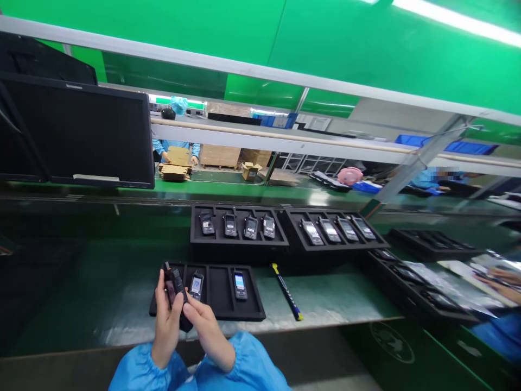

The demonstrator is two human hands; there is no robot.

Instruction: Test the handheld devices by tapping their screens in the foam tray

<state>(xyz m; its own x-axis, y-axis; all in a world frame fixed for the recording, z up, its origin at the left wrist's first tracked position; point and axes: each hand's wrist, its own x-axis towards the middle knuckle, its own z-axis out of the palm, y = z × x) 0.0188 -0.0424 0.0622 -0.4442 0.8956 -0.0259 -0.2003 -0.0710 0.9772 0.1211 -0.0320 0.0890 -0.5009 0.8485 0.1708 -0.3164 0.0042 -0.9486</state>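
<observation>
Fingers wrapped round a black handheld radio (176, 288), my left hand (166, 323) keeps it tilted above the near tray, its stubby antenna pointing up. My right hand (208, 328) is closed at the radio's lower side, thumb and fingers pressed against it. Below lies a black foam tray (254, 308) with slots. One radio with a lit screen (196, 285) sits in it just right of my hands. Farther right in the same tray is another radio (240, 284), its screen bright blue and white. The tray's left part is hidden by my hands.
Two raised black trays of radios (239, 239) (345, 245) stand behind. A yellow-and-dark strap-like stick (287, 291) lies right of the near tray. Monitors (81, 130) stand at left. More trays (415, 290) and a co-worker's hand (504, 290) are at right; another person handles cardboard (177, 163) beyond.
</observation>
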